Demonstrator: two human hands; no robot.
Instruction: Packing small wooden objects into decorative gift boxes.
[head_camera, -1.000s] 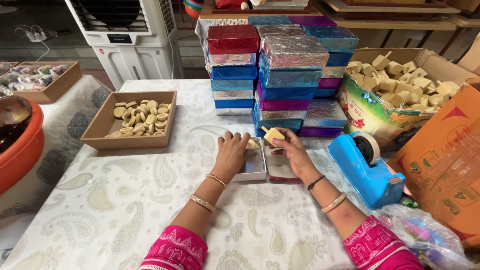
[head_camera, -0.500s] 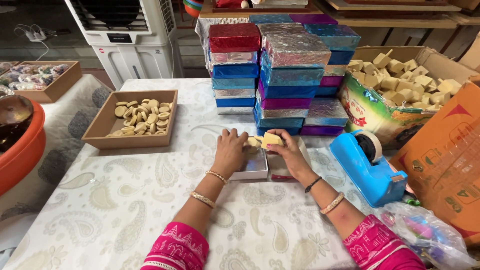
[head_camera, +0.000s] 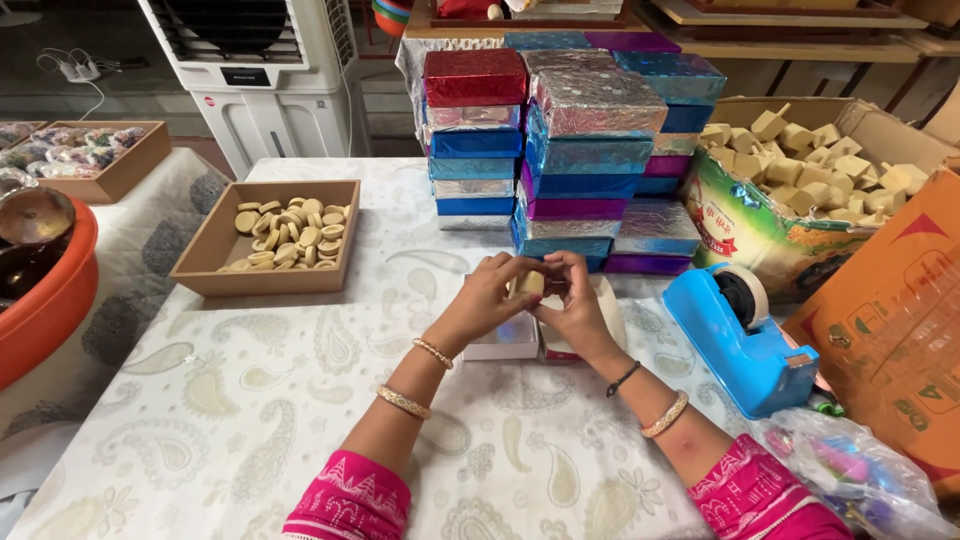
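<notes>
packing workshop | stacked foil boxes (head_camera: 560, 150) | tape dispenser (head_camera: 745, 340)

A small pale-yellow sweet (head_camera: 530, 283) sits pinched between the fingers (head_camera: 512, 272) of both hands, just above the middle of the desk (head_camera: 250, 400). Only part of it shows; its shape cannot be told. Directly beneath, at 6 o'clock from it, lies a small open white box (head_camera: 505, 340), flat, with a glossy inner face.
</notes>
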